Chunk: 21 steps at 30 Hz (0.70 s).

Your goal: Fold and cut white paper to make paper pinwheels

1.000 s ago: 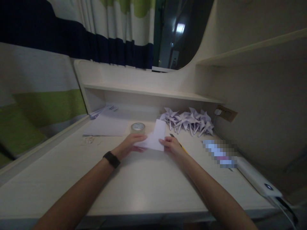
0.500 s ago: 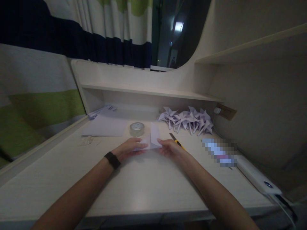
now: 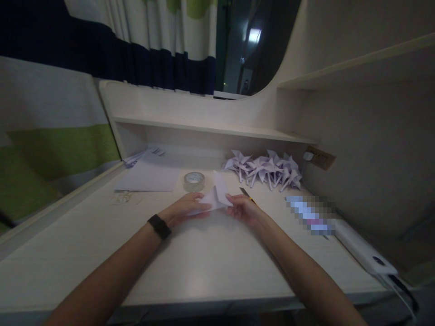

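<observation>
The left hand [image 3: 188, 207] is clamping the left end of a folded white paper sheet [image 3: 221, 188], its thumb lying on top and its fingers curling beneath, while the right hand [image 3: 244, 208] is pinching the opposite end near the lower corner. The paper is spanning the gap between both hands over the middle of the desk [image 3: 210, 262], just in front of the clear tape roll [image 3: 194, 186]. Compared with a second ago, the sheet's tall, flat panel is now showing as a narrower flap, leaning at a slant above the lower part, and the right hand is covering less of the utility knife [image 3: 247, 195], whose grey blade and a bit of yellow handle are showing beyond the fingers. The paper is looking smooth, matte and crisp along its crease; the tape is forming a glossy, translucent ring. Behind, paper pinwheels [image 3: 263, 168] with pointed, curling vanes and slim rolled sticks are crowding together, and at the left a flat paper stack [image 3: 149, 175] is lying on the pale, faintly grained desktop.
</observation>
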### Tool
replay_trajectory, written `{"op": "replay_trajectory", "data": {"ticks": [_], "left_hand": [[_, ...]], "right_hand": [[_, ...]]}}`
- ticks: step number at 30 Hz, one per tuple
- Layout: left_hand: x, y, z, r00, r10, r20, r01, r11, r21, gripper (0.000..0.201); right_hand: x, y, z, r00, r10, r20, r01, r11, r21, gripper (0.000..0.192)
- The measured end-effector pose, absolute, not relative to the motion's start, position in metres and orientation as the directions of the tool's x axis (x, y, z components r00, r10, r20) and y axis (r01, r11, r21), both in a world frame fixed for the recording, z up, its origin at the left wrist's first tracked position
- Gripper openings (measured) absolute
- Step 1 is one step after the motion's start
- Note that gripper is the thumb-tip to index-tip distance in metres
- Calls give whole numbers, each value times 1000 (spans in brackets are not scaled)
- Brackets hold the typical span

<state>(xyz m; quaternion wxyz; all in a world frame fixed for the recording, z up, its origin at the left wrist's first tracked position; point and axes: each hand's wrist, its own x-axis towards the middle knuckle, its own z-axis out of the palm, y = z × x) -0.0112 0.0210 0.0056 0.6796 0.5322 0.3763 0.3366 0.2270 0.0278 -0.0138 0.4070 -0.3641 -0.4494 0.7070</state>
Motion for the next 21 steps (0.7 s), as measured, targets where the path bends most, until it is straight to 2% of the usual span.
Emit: {"op": "replay_trajectory", "data": {"ticks": [8, 11, 18, 21], "left_hand": [[-9, 20, 8, 555, 831, -50, -2, 61, 998, 36], [-10, 24, 2, 566, 824, -23, 18, 16, 1000, 41], [-11, 26, 2, 579, 815, -21, 13, 16, 1000, 45], [-10, 25, 4, 546, 837, -36, 39, 18, 999, 41]], "right_hand": [[224, 22, -13, -500, 848, -178, -65, -242, -968, 36], [220, 17, -9, -495, 847, -195, 2, -223, -975, 42], [215, 15, -8, -420, 881, -219, 18, -233, -972, 44], [216, 19, -12, -435, 876, -211, -40, -253, -967, 39]]}}
